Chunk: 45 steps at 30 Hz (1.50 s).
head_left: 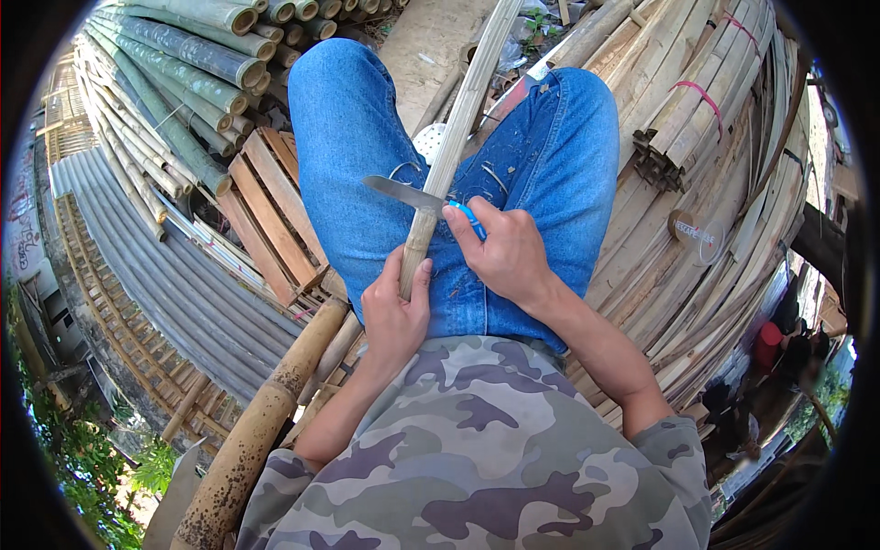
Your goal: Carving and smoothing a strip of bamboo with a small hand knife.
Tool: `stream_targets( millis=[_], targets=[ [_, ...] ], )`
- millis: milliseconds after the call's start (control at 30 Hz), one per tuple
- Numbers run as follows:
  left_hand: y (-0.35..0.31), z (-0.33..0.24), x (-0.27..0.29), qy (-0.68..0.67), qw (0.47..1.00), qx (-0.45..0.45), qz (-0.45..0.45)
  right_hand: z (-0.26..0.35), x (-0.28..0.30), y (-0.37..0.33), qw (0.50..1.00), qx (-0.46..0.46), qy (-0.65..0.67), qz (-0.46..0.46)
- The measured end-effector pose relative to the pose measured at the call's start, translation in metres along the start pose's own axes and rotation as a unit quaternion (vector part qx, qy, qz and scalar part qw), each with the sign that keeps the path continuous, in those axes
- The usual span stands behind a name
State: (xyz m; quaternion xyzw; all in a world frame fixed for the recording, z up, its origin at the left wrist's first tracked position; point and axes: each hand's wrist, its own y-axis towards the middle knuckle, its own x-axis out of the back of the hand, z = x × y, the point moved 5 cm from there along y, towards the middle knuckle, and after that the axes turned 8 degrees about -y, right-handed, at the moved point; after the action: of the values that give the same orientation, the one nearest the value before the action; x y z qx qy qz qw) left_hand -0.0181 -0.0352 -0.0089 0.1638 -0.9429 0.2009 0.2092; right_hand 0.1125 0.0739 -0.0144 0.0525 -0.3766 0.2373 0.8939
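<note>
A long split bamboo strip (pixel 466 110) runs from between my thighs up past my knees to the top edge. My left hand (pixel 396 307) is closed round its near end, thumb on one side and fingers on the other. In my right hand (pixel 502 247) is a knife (pixel 401 192) with a blue handle, gripped with the thumb along the handle. Its blade lies across the strip a little beyond my left hand, pointing left. Thin shavings (pixel 495 177) rest on my jeans (pixel 353 156).
Green bamboo poles (pixel 197 55) are stacked far left, beside a wooden crate (pixel 270 211) and grey corrugated sheeting (pixel 174 266). A thick bamboo pole (pixel 266 431) slants at my left side. Bundled strips (pixel 687 119) with pink ties and a clear plastic cup (pixel 694 229) lie right.
</note>
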Motion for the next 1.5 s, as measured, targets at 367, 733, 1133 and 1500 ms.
stream_targets(
  millis=[367, 733, 1133, 1500],
  targets=[
    [-0.003, -0.002, -0.001, -0.001, 1.000, -0.014, -0.009, -0.036, 0.049, 0.105, 0.985, 0.014, -0.064, -0.157],
    [0.001, -0.003, 0.000, 0.015, 1.000, -0.012, 0.000, -0.028, 0.035, 0.080, 0.993, -0.023, -0.037, -0.111],
    [0.002, -0.004, -0.001, 0.017, 1.000, -0.002, -0.003, -0.005, -0.007, 0.009, 0.999, -0.015, 0.017, -0.034],
    [0.003, -0.001, 0.002, -0.003, 1.000, -0.026, -0.003, -0.066, 0.015, 0.010, 0.897, -0.203, 0.392, 0.003]
  ],
)
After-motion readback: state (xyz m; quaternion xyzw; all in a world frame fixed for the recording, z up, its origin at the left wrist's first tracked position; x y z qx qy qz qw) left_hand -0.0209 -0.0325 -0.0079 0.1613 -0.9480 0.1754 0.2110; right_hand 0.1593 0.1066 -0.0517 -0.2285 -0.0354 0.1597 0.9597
